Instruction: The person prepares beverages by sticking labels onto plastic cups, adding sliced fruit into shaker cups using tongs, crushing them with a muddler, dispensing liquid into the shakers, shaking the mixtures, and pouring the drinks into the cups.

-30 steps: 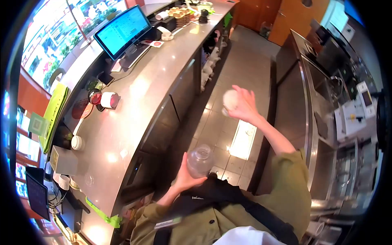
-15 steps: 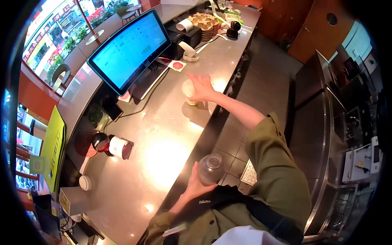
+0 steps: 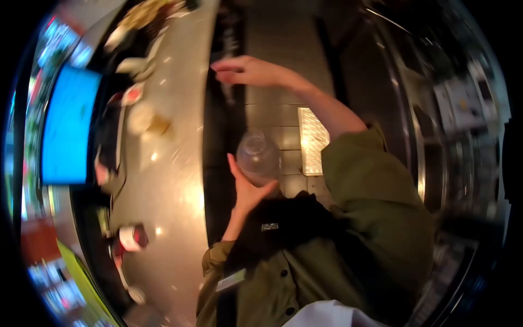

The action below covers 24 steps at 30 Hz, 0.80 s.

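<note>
My left hand (image 3: 251, 192) is wrapped round the side of a clear plastic container with a domed, ringed top (image 3: 258, 155), held in front of the dark apron beside the counter edge. Farther forward, my right hand (image 3: 242, 72) reaches out over the floor side of the counter edge. Its fingers are a little apart and somewhat blurred, with nothing visible in them. A pale drink cup (image 3: 147, 121) stands on the counter to the left, smeared by motion and apart from both hands.
The metal counter (image 3: 174, 158) runs along the left. On it are a lit screen (image 3: 71, 125), a jar with a white label (image 3: 132, 238) and blurred egg-carton-like trays (image 3: 144, 13). A metal floor plate (image 3: 312, 143) lies ahead; steel units (image 3: 376, 92) line the right.
The view has swung right, away from the counter. My right hand has let go of the drink cup and moved off it. My left hand still holds the clear container.
</note>
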Each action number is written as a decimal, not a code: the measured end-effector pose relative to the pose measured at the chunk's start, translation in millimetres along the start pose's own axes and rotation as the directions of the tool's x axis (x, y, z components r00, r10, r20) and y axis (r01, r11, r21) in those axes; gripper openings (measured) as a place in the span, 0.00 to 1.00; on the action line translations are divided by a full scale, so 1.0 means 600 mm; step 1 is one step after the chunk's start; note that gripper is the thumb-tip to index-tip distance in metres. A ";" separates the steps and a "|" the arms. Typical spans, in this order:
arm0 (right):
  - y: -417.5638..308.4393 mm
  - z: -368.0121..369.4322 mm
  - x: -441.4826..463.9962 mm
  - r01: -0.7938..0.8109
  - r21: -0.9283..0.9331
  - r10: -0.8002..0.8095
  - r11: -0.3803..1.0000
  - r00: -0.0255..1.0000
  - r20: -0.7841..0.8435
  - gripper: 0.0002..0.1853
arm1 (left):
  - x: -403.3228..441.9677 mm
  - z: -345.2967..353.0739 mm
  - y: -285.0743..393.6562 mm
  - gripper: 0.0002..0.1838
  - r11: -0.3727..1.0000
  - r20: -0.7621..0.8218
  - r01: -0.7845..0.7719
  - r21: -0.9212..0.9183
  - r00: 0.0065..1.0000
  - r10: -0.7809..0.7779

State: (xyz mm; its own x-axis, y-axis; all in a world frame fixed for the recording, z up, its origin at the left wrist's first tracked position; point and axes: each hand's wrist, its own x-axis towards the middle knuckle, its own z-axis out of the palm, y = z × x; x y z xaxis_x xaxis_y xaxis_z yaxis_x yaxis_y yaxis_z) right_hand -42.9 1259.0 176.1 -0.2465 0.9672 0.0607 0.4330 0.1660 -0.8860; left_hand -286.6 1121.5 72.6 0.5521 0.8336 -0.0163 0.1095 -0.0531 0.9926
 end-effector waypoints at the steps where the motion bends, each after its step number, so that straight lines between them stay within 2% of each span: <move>1: 0.107 -0.038 -0.092 0.127 0.073 -0.126 0.989 0.992 -0.023 0.30 | 0.016 0.034 0.005 0.67 0.997 0.057 -0.057 0.052 0.997 0.054; 2: 0.135 -0.039 -0.220 0.134 0.599 -0.177 0.790 0.984 0.013 0.27 | 0.039 0.081 0.012 0.66 0.987 0.120 -0.134 0.083 0.985 0.124; 3: 0.177 -0.019 -0.328 0.017 0.757 -0.017 0.653 1.000 -0.008 0.29 | 0.071 0.144 0.015 0.64 0.974 0.240 -0.219 0.064 0.950 0.198; 4: 0.071 -0.006 -0.434 -0.063 0.348 0.164 0.935 0.949 -0.269 0.32 | 0.090 0.206 0.015 0.62 0.955 0.354 -0.294 0.034 0.897 0.263; 5: 0.031 -0.002 -0.509 -0.102 0.255 0.228 0.961 0.813 -0.536 0.29 | 0.094 0.272 0.020 0.59 0.979 0.503 -0.200 -0.049 0.842 0.197; 6: -0.011 0.002 -0.586 -0.187 0.197 0.271 0.962 0.601 -0.752 0.27 | 0.090 0.354 0.055 0.59 0.978 0.624 -0.190 -0.085 0.755 0.201; 8: 0.007 -0.020 -0.756 -0.127 0.196 0.216 0.972 0.178 -0.960 0.21 | 0.069 0.531 0.084 0.57 0.891 0.762 -0.405 -0.204 0.506 0.404; 9: -0.007 -0.043 -0.862 -0.120 0.170 0.169 0.978 -0.025 -0.985 0.15 | 0.040 0.637 0.111 0.56 0.876 0.819 -0.428 -0.224 0.404 0.407; 10: -0.010 -0.061 -0.971 -0.103 0.116 0.087 0.988 -0.250 -0.964 0.15 | 0.006 0.721 0.161 0.55 0.840 0.880 -0.499 -0.215 0.274 0.388; 11: -0.038 -0.088 -1.073 0.330 0.251 0.386 0.910 -0.452 -0.804 0.18 | -0.022 0.813 0.167 0.56 0.812 0.889 -0.511 -0.283 0.179 0.422; 12: -0.010 -0.097 -1.224 -0.072 0.107 0.047 0.992 -0.570 -0.820 0.21 | -0.048 0.906 0.171 0.57 0.782 0.883 -0.517 -0.349 0.099 0.459; 13: 0.030 -0.103 -1.380 -0.390 0.160 -0.136 0.907 -0.631 -0.764 0.20 | -0.076 0.992 0.186 0.60 0.745 0.878 -0.571 -0.345 0.085 0.471; 14: 0.081 -0.112 -1.504 -0.042 0.280 0.120 0.959 -0.835 -0.537 0.20 | -0.104 1.069 0.210 0.62 0.787 0.881 -0.498 -0.364 0.090 0.465; 15: 0.143 -0.104 -1.626 -0.138 0.458 0.100 0.878 -0.883 -0.458 0.21 | -0.122 1.140 0.234 0.63 0.840 0.898 -0.410 -0.356 0.098 0.428; 16: 0.192 -0.091 -1.715 -0.198 0.626 0.137 0.754 -0.885 -0.446 0.26 | -0.139 1.197 0.251 0.64 0.891 0.914 -0.305 -0.337 0.121 0.387; 17: 0.191 -0.107 -1.767 -0.247 0.724 0.066 0.644 -0.925 -0.374 0.27 | -0.145 1.262 0.237 0.63 0.874 0.884 -0.237 -0.424 0.100 0.456; 18: 0.191 -0.131 -1.819 -0.280 0.807 -0.016 0.520 -0.948 -0.318 0.28 | -0.166 1.310 0.253 0.64 0.881 0.873 -0.113 -0.460 0.120 0.472; 19: 0.195 -0.169 -1.836 -0.482 0.648 -0.322 0.590 -0.876 -0.359 0.29 | -0.158 1.353 0.239 0.64 0.860 0.861 -0.220 -0.460 0.123 0.493; 20: 0.190 -0.192 -1.874 -0.503 0.568 -0.249 0.651 -0.849 -0.466 0.28 | -0.162 1.403 0.228 0.63 0.835 0.858 -0.333 -0.439 0.119 0.499; 22: 0.163 -0.233 -1.868 -0.585 0.572 -0.084 0.575 -0.738 -0.670 0.26 | -0.164 1.441 0.238 0.63 0.879 0.932 -0.389 -0.277 0.115 0.345; 23: 0.152 -0.247 -1.859 -0.565 0.628 0.002 0.536 -0.743 -0.670 0.25 | -0.171 1.470 0.240 0.63 0.887 0.953 -0.413 -0.204 0.123 0.276; 24: 0.170 -0.261 -1.836 -0.610 0.569 0.044 0.552 -0.660 -0.750 0.23 | -0.171 1.498 0.235 0.63 0.912 0.962 -0.376 -0.163 0.145 0.232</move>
State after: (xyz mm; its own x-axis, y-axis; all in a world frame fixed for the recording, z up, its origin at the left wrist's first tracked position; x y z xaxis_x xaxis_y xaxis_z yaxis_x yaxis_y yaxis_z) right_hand 408.7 240.3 91.1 0.8318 -0.4873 0.2658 -0.1041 -0.6072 -0.7877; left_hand 415.2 534.5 105.8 0.9006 -0.4201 0.1120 -0.2428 -0.2721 0.9311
